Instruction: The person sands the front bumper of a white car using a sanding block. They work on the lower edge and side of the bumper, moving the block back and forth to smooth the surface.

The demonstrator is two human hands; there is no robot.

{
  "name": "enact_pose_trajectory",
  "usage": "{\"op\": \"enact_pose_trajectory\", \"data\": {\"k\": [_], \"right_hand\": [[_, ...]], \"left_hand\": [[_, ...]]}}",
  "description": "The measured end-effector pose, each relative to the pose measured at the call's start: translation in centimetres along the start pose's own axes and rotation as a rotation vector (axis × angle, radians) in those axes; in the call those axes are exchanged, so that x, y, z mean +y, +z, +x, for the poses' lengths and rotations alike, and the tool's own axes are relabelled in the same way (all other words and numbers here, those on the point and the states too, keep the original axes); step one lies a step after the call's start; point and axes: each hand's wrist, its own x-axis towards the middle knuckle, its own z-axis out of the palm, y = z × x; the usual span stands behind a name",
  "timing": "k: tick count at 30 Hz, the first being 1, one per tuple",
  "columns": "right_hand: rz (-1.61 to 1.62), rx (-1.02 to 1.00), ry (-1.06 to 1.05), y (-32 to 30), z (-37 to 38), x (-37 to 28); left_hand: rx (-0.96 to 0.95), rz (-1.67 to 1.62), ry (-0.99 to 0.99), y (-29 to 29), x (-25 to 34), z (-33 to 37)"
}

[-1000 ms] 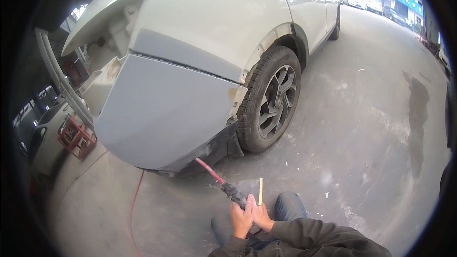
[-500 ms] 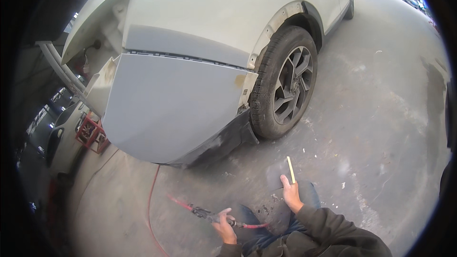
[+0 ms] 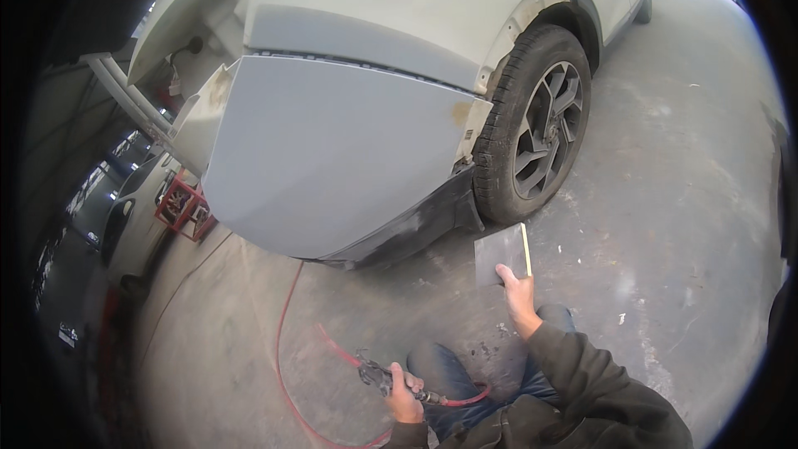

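Note:
My left hand (image 3: 404,399), low in the picture, is wrapped round a dark air blow gun (image 3: 376,376). A red tube reaches forward from the gun, and a red air hose (image 3: 470,399) curls off behind it over my lap. In my right hand (image 3: 519,299) is a flat grey sanding pad (image 3: 497,258) with a yellow edge, the thumb lying on its grey face. Ahead of both hands is a car's grey bumper corner (image 3: 332,150), apart from the pad and the gun. Right of the bumper stands the car's wheel (image 3: 536,129).
A black lower trim piece (image 3: 416,224) hangs under the bumper near the tyre. The hose (image 3: 283,349) runs across the concrete floor (image 3: 665,224) on the left. Farther left are a red rack (image 3: 184,206) and another car (image 3: 133,208).
My right hand has raised the sanding pad forward and turned it, so its grey face shows. The blow gun stays in my left hand. The car has shifted rightward and up in the view.

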Motion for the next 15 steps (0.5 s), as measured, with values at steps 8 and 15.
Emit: {"op": "enact_pose_trajectory", "data": {"k": [8,15], "right_hand": [[-0.065,-0.028,-0.103,3.2,-0.4,1.2],[-0.221,-0.084,-0.011,3.1,-0.7,1.4]], "left_hand": [[-0.185,0.083,-0.101,-0.3,-1.3,-2.9],[-0.184,0.119,-0.235,-0.6,-1.1,-2.1]]}}
